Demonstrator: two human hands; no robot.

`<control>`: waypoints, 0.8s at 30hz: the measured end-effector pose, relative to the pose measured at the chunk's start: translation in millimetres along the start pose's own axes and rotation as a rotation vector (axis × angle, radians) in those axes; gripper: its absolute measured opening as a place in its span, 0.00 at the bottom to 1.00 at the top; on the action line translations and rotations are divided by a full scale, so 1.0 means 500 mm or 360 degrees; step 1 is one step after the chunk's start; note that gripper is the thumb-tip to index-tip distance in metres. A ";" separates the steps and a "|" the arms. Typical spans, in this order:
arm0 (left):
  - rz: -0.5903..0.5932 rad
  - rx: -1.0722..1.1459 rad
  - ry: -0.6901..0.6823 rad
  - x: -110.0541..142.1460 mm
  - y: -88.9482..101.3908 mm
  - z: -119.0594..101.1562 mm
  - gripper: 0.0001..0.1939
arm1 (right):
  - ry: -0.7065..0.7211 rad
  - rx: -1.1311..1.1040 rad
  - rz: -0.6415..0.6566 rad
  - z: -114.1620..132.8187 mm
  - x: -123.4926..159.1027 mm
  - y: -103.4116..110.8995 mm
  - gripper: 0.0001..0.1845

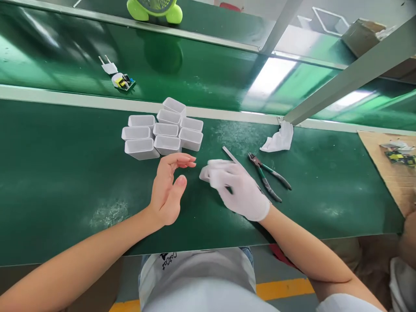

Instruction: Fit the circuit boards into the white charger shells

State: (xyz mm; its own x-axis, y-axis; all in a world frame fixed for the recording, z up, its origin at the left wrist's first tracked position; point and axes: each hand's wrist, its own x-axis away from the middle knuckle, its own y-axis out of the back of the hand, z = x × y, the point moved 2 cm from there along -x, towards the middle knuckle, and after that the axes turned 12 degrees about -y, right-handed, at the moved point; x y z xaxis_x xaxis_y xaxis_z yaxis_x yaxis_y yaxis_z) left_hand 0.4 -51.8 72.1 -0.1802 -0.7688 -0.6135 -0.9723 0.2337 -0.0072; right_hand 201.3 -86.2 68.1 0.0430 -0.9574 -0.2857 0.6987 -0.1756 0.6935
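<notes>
My bare left hand [169, 188] is raised over the bench, with its fingers bent and the thumb apart from them. It holds nothing and is just in front of the near white plastic housings [167, 145]. Those housings stand in a close cluster, open ends up. My right hand [238, 188], in a white glove, has its fingers curled together, slightly blurred. A greyish-white bit shows at its fingertips, too unclear to name. A thin pale strip [230, 154] pokes out behind this hand. To its right lie diagonal cutters [268, 175] with green handles, jaws pointing away from me.
A crumpled white cloth [280, 138] lies by the metal post [351, 71]. On the back ledge are a white plug part [109, 66] and a small circuit board [123, 81]. Cardboard [383, 164] with circuit boards is at the right, beside another person's arm [410, 236].
</notes>
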 end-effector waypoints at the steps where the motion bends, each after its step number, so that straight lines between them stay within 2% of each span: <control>1: -0.0006 -0.0031 0.0013 0.000 0.000 0.000 0.14 | 0.0068 0.0081 0.0064 0.000 -0.002 -0.008 0.09; 3: -0.0003 -0.0100 0.0048 -0.002 0.002 0.001 0.13 | 0.0200 0.0224 0.0198 -0.002 -0.008 -0.025 0.11; 5: 0.0031 -0.0143 0.0054 -0.003 0.005 0.001 0.13 | 0.0255 0.0283 0.0249 -0.004 -0.013 -0.034 0.11; 7: 0.0121 -0.0184 0.0043 -0.002 0.006 0.001 0.14 | 0.0238 0.0180 0.0246 -0.003 -0.015 -0.033 0.12; 9: 0.0258 -0.0253 0.0009 -0.001 0.003 -0.001 0.19 | 0.0159 -0.0083 0.0244 0.006 -0.013 -0.022 0.12; 10: 0.0343 -0.0302 -0.0049 0.000 0.001 -0.003 0.23 | 0.0044 -0.0301 0.0250 0.013 -0.010 -0.014 0.12; 12: 0.0505 -0.0415 -0.0274 0.003 -0.007 -0.011 0.36 | -0.0338 -0.0895 0.0322 0.029 -0.004 0.003 0.11; 14: 0.0583 -0.0524 -0.0508 0.005 -0.013 -0.020 0.45 | -0.0785 -0.1545 0.0554 0.046 0.006 0.011 0.11; 16: 0.0577 -0.0583 -0.0619 0.006 -0.015 -0.027 0.47 | -0.1105 -0.2053 0.0851 0.062 0.015 0.012 0.14; 18: 0.0541 -0.0576 -0.0619 0.004 -0.016 -0.030 0.45 | -0.1289 -0.2342 0.1033 0.068 0.021 0.008 0.15; 24: 0.0513 -0.0576 -0.0574 0.000 -0.016 -0.034 0.41 | -0.1438 -0.2599 0.1114 0.056 0.025 -0.010 0.16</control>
State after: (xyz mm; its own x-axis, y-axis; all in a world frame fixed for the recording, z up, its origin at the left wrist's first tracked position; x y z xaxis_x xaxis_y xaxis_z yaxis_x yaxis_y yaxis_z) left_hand 5.6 -63.5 85.5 -0.4739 -0.4277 -0.7697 -0.8774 0.1555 0.4538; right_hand 178.4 -103.8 79.6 0.6071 -0.6634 0.4374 0.6187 0.0493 -0.7841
